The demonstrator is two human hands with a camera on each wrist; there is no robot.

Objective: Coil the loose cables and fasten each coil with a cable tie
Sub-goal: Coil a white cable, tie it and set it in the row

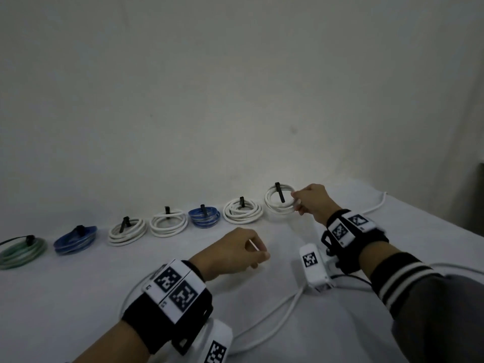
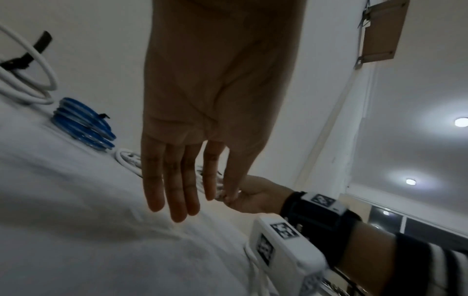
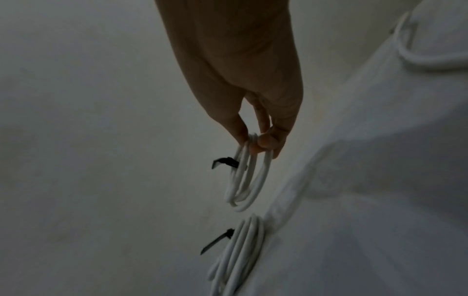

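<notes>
My right hand (image 1: 298,203) pinches the right rim of a white cable coil (image 1: 277,201) bound with a black cable tie (image 1: 279,192). The coil stands tilted at the right end of a row of tied coils by the wall. In the right wrist view, thumb and fingers (image 3: 260,144) grip the coil (image 3: 247,176) just above the cloth, its tie (image 3: 225,162) sticking out to the left. My left hand (image 1: 258,255) hovers over the cloth in front of the row, holding nothing. Its fingers (image 2: 177,200) are straight and relaxed.
Several tied coils line the wall: green (image 1: 22,251), blue (image 1: 76,238), white (image 1: 127,230), white (image 1: 169,222), blue (image 1: 204,217), white (image 1: 242,210). A loose white cable (image 1: 275,315) runs across the white cloth (image 1: 78,297) near me. Another cable (image 1: 377,203) lies at the far right.
</notes>
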